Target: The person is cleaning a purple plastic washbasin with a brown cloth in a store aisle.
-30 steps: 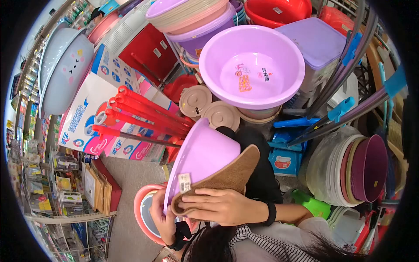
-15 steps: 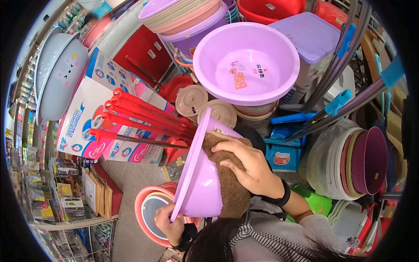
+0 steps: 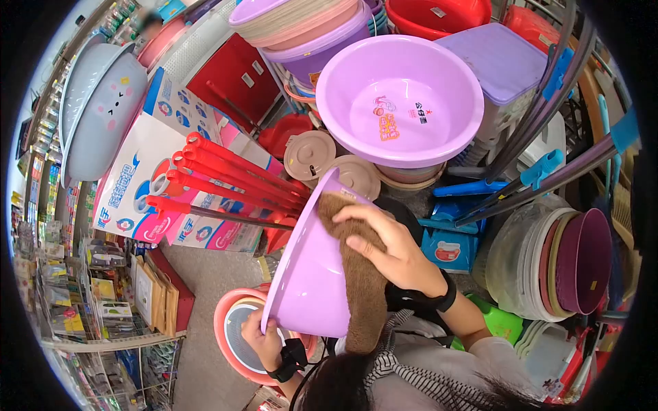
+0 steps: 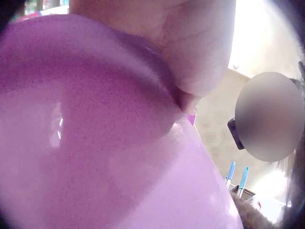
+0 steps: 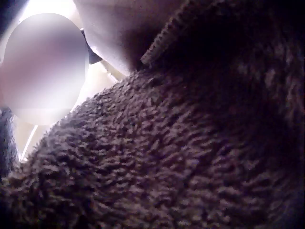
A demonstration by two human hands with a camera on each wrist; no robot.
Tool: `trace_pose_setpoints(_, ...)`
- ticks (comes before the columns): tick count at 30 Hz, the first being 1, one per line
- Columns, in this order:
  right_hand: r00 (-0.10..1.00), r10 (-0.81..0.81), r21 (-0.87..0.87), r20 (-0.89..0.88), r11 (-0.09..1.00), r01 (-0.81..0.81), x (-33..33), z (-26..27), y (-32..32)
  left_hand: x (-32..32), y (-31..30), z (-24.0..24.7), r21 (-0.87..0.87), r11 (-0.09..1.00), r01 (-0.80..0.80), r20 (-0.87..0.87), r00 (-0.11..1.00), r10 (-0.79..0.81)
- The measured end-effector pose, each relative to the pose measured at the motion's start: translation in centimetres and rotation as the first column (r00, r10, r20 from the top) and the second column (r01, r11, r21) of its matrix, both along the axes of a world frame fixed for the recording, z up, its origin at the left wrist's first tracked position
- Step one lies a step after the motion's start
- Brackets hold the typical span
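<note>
Before my body a pink-purple basin [image 3: 301, 281] is tipped on its side, its rim toward the left and its outside toward the right. My left hand [image 3: 264, 342] grips the rim at its lower edge; in the left wrist view the basin's glossy wall [image 4: 119, 162] fills most of the picture. Against the outer side of the basin, my right hand [image 3: 397, 253] holds a brown fluffy cloth [image 3: 363, 288], thumb and fingers spread over its upper part. The cloth's lower end hangs toward my lap. Close up, the right wrist view shows its pile [image 5: 143, 157].
A larger purple basin [image 3: 439, 144] stands ahead on a stack. Red-handled poles [image 3: 233, 185] lean left by printed boxes [image 3: 130, 178]. A pink tub [image 3: 226, 322] sits on the floor at lower left. Stacked buckets [image 3: 582, 260] and blue dustpans [image 3: 449, 246] are at right.
The basin has turned so its outer side shows more. My left hand has shifted down along the rim. My right hand and the cloth have moved up and right from the rim onto the outside.
</note>
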State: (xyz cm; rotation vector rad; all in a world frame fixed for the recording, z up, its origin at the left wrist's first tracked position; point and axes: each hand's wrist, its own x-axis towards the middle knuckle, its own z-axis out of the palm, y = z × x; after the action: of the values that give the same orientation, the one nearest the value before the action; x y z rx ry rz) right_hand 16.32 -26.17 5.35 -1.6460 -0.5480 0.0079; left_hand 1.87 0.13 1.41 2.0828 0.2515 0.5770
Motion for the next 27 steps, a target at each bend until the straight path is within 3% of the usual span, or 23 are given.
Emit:
trace_pose_setpoints(1,1.0,0.003,-0.001,-0.004,1.0,-0.003,-0.2,0.0,0.1,-0.1,0.3,-0.3,-0.001,1.0,-0.003,-0.004,1.0,0.003)
trace_pose_setpoints(3,0.983,-0.062,-0.07,0.175,0.995,0.075,-0.8,-0.1,0.6,-0.2,1.4,-1.1,0.124,0.99,0.064,0.037,0.997,-0.069)
trace_pose_setpoints(5,0.981,-0.059,-0.109,0.186,0.991,0.08,-1.7,-0.1,0.6,-0.1,1.2,-0.2,0.041,0.995,0.096,-0.055,0.994,-0.094)
trace_pose_setpoints(7,0.976,-0.051,-0.11,0.211,0.991,0.076,-2.4,-0.3,0.6,0.5,-0.3,1.5,0.097,0.993,0.071,0.034,0.997,-0.074)
trace_pose_setpoints(9,0.971,-0.037,-0.129,0.235,0.989,0.069,-2.9,-0.5,0.7,0.9,-1.9,3.3,0.172,0.984,0.051,0.01,0.999,-0.053)
trace_pose_setpoints(11,0.905,0.148,-0.135,0.398,0.986,-0.101,-3.4,-0.9,1.2,1.2,-3.2,4.8,0.248,0.968,0.025,-0.008,1.0,-0.024)
trace_pose_setpoints(13,0.887,0.2,-0.143,0.417,0.978,-0.153,-3.5,-0.8,1.3,1.4,-3.8,5.9,0.369,0.929,0.019,-0.08,0.997,0.011)
trace_pose_setpoints(14,0.901,0.22,-0.139,0.374,0.974,-0.181,-3.1,-0.8,1.0,1.2,-3.2,5.3,0.251,0.968,-0.002,-0.063,0.998,0.018)
trace_pose_setpoints(15,0.912,0.242,-0.133,0.331,0.969,-0.209,-2.6,-0.7,0.7,1.2,-2.9,4.7,0.253,0.968,-0.01,-0.061,0.998,0.026)
trace_pose_setpoints(17,0.946,0.09,-0.213,0.312,0.977,-0.023,-1.4,-0.9,0.1,1.1,-2.3,3.7,0.281,0.954,-0.105,0.074,0.993,0.087)
trace_pose_setpoints(19,0.997,0.027,0.023,-0.068,0.999,-0.026,-0.6,-2.7,0.5,1.1,-1.9,3.6,0.254,0.96,-0.114,0.075,0.992,0.098)
trace_pose_setpoints(20,0.982,0.011,0.075,-0.186,0.997,0.003,-1.0,-3.1,0.8,1.1,-1.6,3.5,0.225,0.967,-0.118,0.08,0.992,0.102)
trace_pose_setpoints(21,0.982,0.016,0.073,-0.186,0.997,-0.002,-1.5,-3.0,1.1,1.1,-1.3,3.4,0.224,0.967,-0.123,0.08,0.991,0.107)
trace_pose_setpoints(23,0.957,0.063,-0.178,0.285,0.984,-0.012,-2.6,-2.4,1.4,1.0,-0.8,3.0,0.164,0.977,-0.139,0.027,0.99,0.137)
trace_pose_setpoints(25,0.846,0.255,-0.233,0.469,0.959,-0.16,-4.6,-1.8,2.2,1.1,-0.6,2.8,0.182,0.975,-0.125,0.028,0.992,0.122)
trace_pose_setpoints(27,0.833,0.28,-0.273,0.477,0.948,-0.162,-5.5,-1.6,2.5,1.4,-0.9,2.6,0.203,0.973,-0.108,0.024,0.994,0.105)
